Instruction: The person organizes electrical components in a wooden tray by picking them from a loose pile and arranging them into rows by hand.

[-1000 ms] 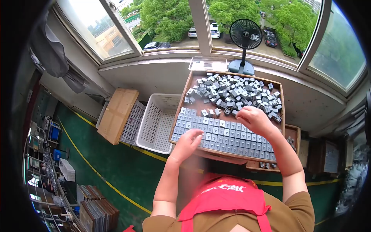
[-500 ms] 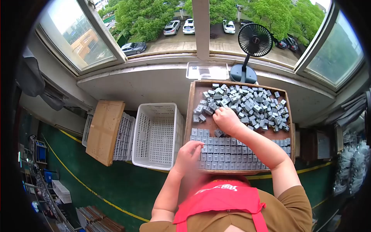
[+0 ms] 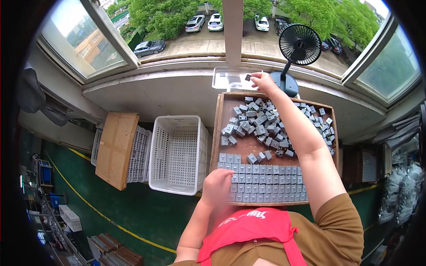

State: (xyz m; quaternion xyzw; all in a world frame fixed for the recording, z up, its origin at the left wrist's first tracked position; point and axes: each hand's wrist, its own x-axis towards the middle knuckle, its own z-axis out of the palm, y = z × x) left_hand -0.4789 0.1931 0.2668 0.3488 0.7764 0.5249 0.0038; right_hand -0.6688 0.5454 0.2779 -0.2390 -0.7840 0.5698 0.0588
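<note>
Right hand (image 3: 263,83): moved from the pile (image 3: 262,119), where it was half a second ago, to above the clear bin (image 3: 226,82) beyond the tray (image 3: 218,126). Grip narrow, fingertips closed on a small dark piece (image 3: 248,77). Forearm now crosses the right part of the tray.

Left hand (image 3: 217,185): little changed in place, at the near left of the tray, beside the rows (image 3: 266,179). Thumb and fingers drawn close together; contents, if any, cannot be told.

Loose blocks (image 3: 259,157): short group between pile and rows, more of it in view now that the right hand has left.

Surface: wooden-rimmed tray, reddish-brown base. Grey blocks jumbled in the far half, set in tight rows in the near half.

Far side: clear bin at left, black fan (image 3: 300,44) on a dark base at right, both by the window (image 3: 234,35). Cars and trees outside.

Left side: white basket (image 3: 177,175), perforated, beside the tray; further left, cardboard (image 3: 116,148) leaning on stacked crates (image 3: 139,155).

Floor (image 3: 146,213): green, yellow lines.
</note>
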